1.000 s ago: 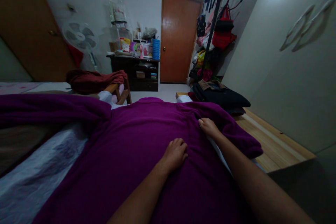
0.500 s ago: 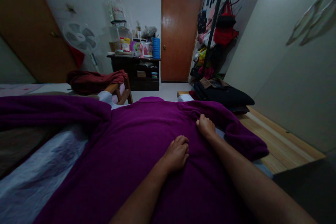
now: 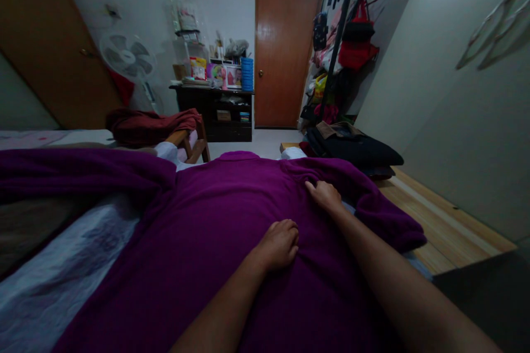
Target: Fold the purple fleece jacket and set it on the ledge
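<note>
A purple long-sleeved top (image 3: 223, 220) lies spread out in front of me, collar pointing away and sleeves out to both sides. My left hand (image 3: 280, 244) rests on its body right of the middle, fingers curled into the cloth and the fingertips hidden. Creases run in the fabric beside that hand. Farther up, my right hand (image 3: 326, 196) is closed on the cloth below the right shoulder seam, its thumb pointing left. The right sleeve (image 3: 372, 204) bends down toward the wooden edge.
Under the top is a pale patterned sheet (image 3: 95, 248). Dark folded clothes (image 3: 356, 146) are stacked on a wooden ledge (image 3: 447, 231) at the right. A reddish-brown cloth (image 3: 153, 126) drapes over a wooden frame at the left. Beyond stand a fan (image 3: 128, 58), a dark cabinet (image 3: 194, 116) and a door (image 3: 285, 55).
My right thumb has stretched out leftward from the hand, which stays near the shoulder seam. My left hand is slightly lower in view. The top lies almost the same.
</note>
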The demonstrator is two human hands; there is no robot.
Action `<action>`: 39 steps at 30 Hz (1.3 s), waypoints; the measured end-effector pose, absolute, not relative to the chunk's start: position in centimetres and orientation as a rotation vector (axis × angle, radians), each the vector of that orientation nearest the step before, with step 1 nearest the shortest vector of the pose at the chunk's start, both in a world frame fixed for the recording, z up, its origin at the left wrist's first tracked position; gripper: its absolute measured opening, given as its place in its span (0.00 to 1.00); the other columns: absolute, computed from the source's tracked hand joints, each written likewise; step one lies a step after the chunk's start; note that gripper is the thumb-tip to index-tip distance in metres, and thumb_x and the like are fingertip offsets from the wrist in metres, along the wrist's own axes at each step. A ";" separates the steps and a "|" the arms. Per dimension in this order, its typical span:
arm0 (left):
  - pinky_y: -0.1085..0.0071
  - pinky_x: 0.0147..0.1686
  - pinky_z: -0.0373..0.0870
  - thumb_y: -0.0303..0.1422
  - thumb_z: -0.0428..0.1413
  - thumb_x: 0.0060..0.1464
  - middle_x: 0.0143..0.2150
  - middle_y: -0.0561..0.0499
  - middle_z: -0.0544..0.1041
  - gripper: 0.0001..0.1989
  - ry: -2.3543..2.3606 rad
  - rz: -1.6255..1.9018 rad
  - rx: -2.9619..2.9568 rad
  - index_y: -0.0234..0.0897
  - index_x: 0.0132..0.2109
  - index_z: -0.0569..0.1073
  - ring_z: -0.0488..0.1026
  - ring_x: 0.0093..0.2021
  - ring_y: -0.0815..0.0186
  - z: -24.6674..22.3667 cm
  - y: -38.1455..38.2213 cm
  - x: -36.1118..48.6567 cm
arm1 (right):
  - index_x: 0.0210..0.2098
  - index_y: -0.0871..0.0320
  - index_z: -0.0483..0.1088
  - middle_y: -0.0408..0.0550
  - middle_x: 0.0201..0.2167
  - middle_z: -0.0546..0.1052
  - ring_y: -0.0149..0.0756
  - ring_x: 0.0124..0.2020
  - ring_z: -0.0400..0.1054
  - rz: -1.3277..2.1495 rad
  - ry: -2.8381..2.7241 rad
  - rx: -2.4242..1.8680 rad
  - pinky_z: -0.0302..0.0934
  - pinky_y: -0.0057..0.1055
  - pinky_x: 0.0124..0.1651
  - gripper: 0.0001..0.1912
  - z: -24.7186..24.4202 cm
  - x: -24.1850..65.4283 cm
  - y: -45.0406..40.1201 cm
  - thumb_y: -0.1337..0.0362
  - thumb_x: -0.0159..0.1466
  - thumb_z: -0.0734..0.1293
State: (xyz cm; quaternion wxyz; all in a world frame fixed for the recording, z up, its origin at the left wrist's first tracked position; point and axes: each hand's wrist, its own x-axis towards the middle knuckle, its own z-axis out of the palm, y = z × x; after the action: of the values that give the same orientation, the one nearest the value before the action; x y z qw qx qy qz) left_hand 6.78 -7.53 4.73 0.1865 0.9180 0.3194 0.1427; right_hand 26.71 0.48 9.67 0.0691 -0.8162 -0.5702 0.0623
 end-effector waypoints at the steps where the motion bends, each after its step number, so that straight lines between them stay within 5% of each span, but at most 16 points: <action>1: 0.64 0.53 0.62 0.31 0.52 0.55 0.48 0.48 0.71 0.04 0.907 0.408 2.583 0.39 0.39 0.68 0.66 0.51 0.60 4.7 -7.5 6.8 | 0.46 0.64 0.74 0.66 0.46 0.76 0.52 0.48 0.72 0.217 -1.717 -2.450 0.62 0.38 0.45 0.33 9.7 26.8 0.9 0.43 0.67 0.52; 8: 0.61 0.57 0.59 0.30 0.52 0.55 0.53 0.49 0.69 0.14 0.913 0.392 2.555 0.44 0.50 0.67 0.63 0.55 0.59 4.4 -7.7 7.0 | 0.47 0.62 0.74 0.61 0.48 0.76 0.46 0.51 0.70 0.214 -1.745 -2.426 0.60 0.32 0.47 0.21 9.6 27.7 2.1 0.53 0.66 0.60; 14: 0.61 0.58 0.57 0.30 0.51 0.55 0.53 0.49 0.68 0.12 0.941 0.384 2.543 0.43 0.47 0.67 0.62 0.57 0.59 4.0 -7.7 7.0 | 0.51 0.62 0.69 0.62 0.47 0.76 0.46 0.47 0.72 0.091 -1.661 -2.419 0.60 0.33 0.44 0.21 8.6 28.0 1.0 0.54 0.67 0.59; 20: 0.62 0.58 0.57 0.31 0.52 0.56 0.53 0.49 0.68 0.11 0.927 0.416 2.550 0.43 0.47 0.67 0.62 0.56 0.60 3.9 -7.6 7.0 | 0.34 0.61 0.73 0.50 0.32 0.78 0.36 0.34 0.71 0.493 -1.740 -2.163 0.56 0.26 0.32 0.17 9.0 29.7 -0.6 0.55 0.65 0.61; 27: 0.63 0.58 0.58 0.30 0.52 0.56 0.52 0.50 0.68 0.11 0.911 0.450 2.581 0.42 0.47 0.67 0.63 0.56 0.60 3.6 -7.6 7.2 | 0.26 0.60 0.72 0.42 0.22 0.72 0.31 0.26 0.65 0.592 -1.783 -2.169 0.50 0.25 0.27 0.11 8.8 30.5 -4.7 0.59 0.58 0.65; 34: 0.62 0.59 0.56 0.29 0.52 0.56 0.54 0.49 0.68 0.11 0.913 0.409 2.585 0.42 0.47 0.67 0.61 0.57 0.60 3.6 -7.6 7.2 | 0.40 0.60 0.71 0.52 0.37 0.78 0.39 0.38 0.71 0.147 -1.826 -2.356 0.54 0.29 0.36 0.11 8.8 28.4 -5.9 0.61 0.62 0.63; 39: 0.62 0.59 0.57 0.29 0.52 0.56 0.53 0.49 0.68 0.11 0.915 0.417 2.581 0.42 0.47 0.66 0.62 0.57 0.60 3.3 -7.5 7.2 | 0.43 0.60 0.70 0.54 0.39 0.78 0.43 0.41 0.72 0.152 -1.849 -2.371 0.56 0.31 0.39 0.15 9.0 28.4 -6.8 0.55 0.64 0.62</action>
State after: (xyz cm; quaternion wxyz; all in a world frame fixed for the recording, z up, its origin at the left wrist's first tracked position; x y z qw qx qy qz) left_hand 7.23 -7.49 3.31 0.1849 0.9158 0.3245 0.1479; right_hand 28.37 -6.83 8.98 0.0652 -0.7859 -0.6129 0.0503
